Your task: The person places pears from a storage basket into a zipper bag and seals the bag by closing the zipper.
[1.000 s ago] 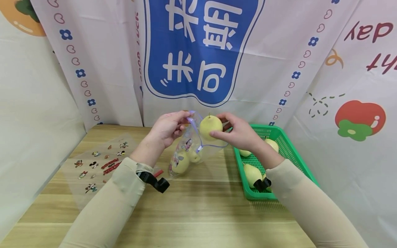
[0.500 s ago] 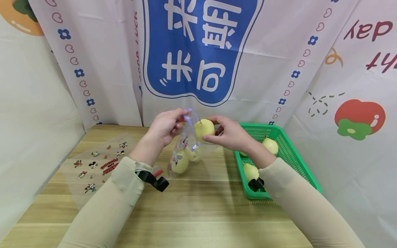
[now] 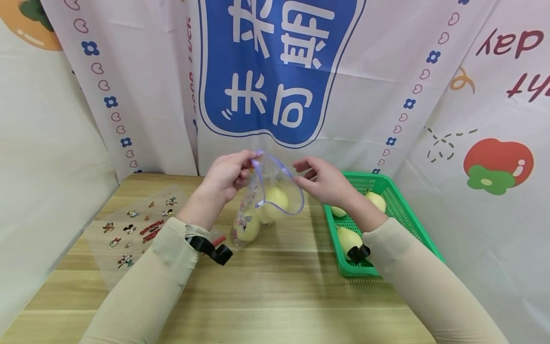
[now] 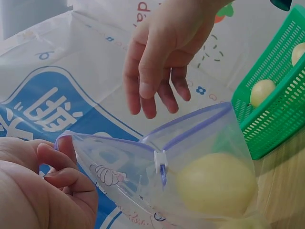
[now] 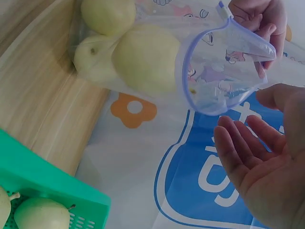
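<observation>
My left hand [image 3: 227,176] pinches the rim of a clear zip bag [image 3: 289,210] at its left corner, in the head view. The bag has a purple zip edge with a white slider [image 4: 161,161], cartoon prints, and a mouth that gapes open. Three pears lie inside; the topmost pear [image 5: 147,59] sits below the mouth. My right hand [image 3: 324,180] is just right of the mouth, fingers loosely bent and holding nothing. In the right wrist view its palm [image 5: 267,186] faces up near the zip rim.
At the right stands a green basket [image 3: 408,224] with several pears [image 3: 349,242]. Flat on the wooden table [image 3: 266,296] at left lies a clear printed sheet [image 3: 133,229]. A small red strip [image 3: 219,240] shows beside the left wrist. Printed curtains hang behind.
My right hand moved a pear left into the bag mouth and let it go; the pear dropped onto the others. The hand then drew back slightly right. My left hand kept its pinch.
</observation>
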Motion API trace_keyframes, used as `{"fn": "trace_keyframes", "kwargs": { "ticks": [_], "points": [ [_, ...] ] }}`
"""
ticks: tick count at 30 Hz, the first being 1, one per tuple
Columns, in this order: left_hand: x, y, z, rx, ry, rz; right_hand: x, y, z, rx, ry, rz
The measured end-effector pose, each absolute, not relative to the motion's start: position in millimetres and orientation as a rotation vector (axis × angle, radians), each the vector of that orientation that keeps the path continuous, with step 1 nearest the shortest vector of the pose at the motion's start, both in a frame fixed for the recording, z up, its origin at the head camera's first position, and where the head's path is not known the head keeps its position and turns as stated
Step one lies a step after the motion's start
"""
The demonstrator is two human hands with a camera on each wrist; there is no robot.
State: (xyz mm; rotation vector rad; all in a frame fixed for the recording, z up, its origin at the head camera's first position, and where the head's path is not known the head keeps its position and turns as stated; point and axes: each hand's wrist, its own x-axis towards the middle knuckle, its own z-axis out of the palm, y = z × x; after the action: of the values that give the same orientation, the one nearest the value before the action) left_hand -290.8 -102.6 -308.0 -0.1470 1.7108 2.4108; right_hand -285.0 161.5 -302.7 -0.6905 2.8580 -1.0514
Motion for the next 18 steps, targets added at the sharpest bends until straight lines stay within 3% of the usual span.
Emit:
{"fn": "trace_keyframes", "kwargs": {
  "ticks": [11,18],
  "points": [
    [-293,-107,-308,-0.172,1.740,2.397,-288,182,-309,-0.562,2.884,-0.885],
    [-292,-105,-308,-0.178,1.731,2.391,-287,178,-324,-0.660,2.740,-0.700]
  ]
}}
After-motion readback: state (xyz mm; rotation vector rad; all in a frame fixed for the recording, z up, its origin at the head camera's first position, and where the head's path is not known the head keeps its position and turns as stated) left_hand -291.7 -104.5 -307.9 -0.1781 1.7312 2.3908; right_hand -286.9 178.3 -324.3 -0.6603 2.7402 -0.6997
